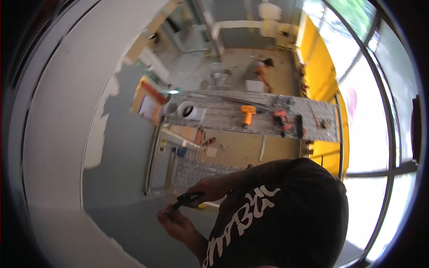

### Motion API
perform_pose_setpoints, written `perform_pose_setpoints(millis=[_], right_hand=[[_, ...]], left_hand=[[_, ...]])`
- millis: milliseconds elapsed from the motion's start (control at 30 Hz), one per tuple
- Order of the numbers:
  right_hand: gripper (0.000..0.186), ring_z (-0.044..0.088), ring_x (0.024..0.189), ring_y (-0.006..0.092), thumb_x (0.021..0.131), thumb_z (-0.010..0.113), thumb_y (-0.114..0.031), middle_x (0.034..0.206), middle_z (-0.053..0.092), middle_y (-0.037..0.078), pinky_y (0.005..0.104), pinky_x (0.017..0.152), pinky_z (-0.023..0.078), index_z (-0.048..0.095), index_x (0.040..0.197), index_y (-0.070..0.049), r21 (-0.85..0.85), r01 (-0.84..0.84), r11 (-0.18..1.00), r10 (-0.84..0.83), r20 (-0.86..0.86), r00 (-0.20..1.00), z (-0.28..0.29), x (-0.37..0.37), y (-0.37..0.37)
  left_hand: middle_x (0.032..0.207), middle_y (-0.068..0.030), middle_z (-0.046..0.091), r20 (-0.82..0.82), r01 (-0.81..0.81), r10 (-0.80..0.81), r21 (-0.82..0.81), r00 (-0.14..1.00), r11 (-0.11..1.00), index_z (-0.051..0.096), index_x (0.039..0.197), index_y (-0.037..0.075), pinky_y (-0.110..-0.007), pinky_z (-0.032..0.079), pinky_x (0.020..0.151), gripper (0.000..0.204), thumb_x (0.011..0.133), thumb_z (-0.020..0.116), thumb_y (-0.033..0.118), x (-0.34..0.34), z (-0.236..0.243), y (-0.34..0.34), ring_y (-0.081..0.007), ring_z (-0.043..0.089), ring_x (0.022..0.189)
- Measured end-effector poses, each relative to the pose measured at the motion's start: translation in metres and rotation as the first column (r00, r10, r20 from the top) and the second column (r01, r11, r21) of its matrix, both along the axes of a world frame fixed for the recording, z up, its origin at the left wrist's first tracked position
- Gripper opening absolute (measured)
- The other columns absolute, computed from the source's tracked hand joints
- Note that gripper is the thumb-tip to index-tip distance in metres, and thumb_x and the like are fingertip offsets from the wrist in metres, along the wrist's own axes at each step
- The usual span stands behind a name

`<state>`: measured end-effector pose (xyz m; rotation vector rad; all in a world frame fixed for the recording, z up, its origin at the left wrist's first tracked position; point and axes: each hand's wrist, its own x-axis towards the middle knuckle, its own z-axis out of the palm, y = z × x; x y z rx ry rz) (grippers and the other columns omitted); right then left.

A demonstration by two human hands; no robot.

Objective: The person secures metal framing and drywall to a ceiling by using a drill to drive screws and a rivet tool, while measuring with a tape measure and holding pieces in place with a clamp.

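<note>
Below the scaffold platform [223, 119], the right hand [209, 189] has its grip wrapped round a black hand tool [188, 198]; the left hand [179, 226] meets the tool's tip, its grip unclear to me. Midway along the platform: an orange pistol-shaped tool [248, 110].

Here the right hand [203, 190] is gripping a dark hand tool [188, 197], and the left hand [177, 224] is bringing its fingertips right up to the tool's far end; whatever those fingers may be pinching is too small to tell. Beyond them, a metal platform [223, 120] is bearing an orange drill [247, 114], a red power tool [281, 121] and a white tub [195, 113] lying near its left end. Past that, a co-worker [255, 71] is bending low over the floor [237, 57], while a yellow panel [316, 53] is running along the right.
</note>
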<state>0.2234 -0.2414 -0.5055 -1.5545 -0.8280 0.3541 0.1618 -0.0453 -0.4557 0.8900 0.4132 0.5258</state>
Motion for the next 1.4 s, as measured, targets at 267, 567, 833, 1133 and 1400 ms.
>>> perform_pose_setpoints(millis=[267,567,833,1133,1400], right_hand=[[0.045,0.067,0.076,0.0340,0.092,0.069,-0.033,0.082,0.066,0.019,0.0432,0.069,0.050,0.058,0.126,-0.006,-0.098,-0.296,0.950,0.296,-0.018,0.955,0.039,-0.019,0.075],[0.038,0.066,0.065,0.0254,0.092,0.070,-0.031,0.072,0.064,0.015,0.0391,0.061,0.050,0.060,0.110,0.000,-0.093,-0.540,0.836,0.542,-0.013,0.841,0.051,-0.009,0.140],[0.031,0.063,0.075,0.0161,0.091,0.066,-0.018,0.090,0.069,0.004,0.0344,0.071,0.053,0.062,0.116,-0.001,0.153,-0.694,0.703,0.709,-0.218,0.670,0.087,0.055,0.206],[0.073,0.059,0.097,0.0146,0.095,0.064,-0.015,0.115,0.060,0.010,0.0303,0.085,0.050,0.021,0.151,0.002,0.724,-0.690,-0.015,1.000,0.007,-0.015,0.209,0.016,0.268],[0.028,0.055,0.069,0.0069,0.094,0.068,-0.028,0.077,0.061,0.000,0.0270,0.064,0.048,0.058,0.101,-0.003,0.474,-0.880,0.033,0.791,0.526,0.312,0.387,0.006,0.286]], left_hand=[[0.097,-0.0161,0.068,0.177,-0.158,0.165,-0.053,0.970,0.986,0.052,0.107,0.008,-0.040,0.059,0.081,0.013,0.098,0.059,0.011,-0.077,0.015,0.056,-0.0311,0.069,0.090],[0.101,-0.0185,0.069,0.154,-0.351,0.327,0.169,0.933,0.921,0.055,0.104,0.002,-0.043,0.059,0.085,0.012,0.099,0.058,0.013,-0.103,0.048,0.060,-0.0335,0.069,0.099],[0.099,-0.0152,0.070,-0.227,0.051,0.637,0.958,0.737,0.282,0.058,0.104,0.003,-0.040,0.054,0.080,0.032,0.097,0.063,0.033,-0.139,0.087,0.085,-0.0249,0.069,0.095],[0.065,-0.0023,0.056,-0.176,-0.220,0.826,0.915,0.535,0.337,0.056,0.094,0.003,-0.027,0.046,0.055,0.052,0.097,0.055,0.055,-0.116,0.138,0.050,-0.0096,0.055,0.058],[0.100,-0.0087,0.063,0.407,-0.385,0.845,0.883,0.346,-0.268,0.055,0.123,-0.001,-0.030,0.048,0.086,0.031,0.102,0.056,0.022,-0.115,0.258,0.067,-0.0133,0.059,0.092]])
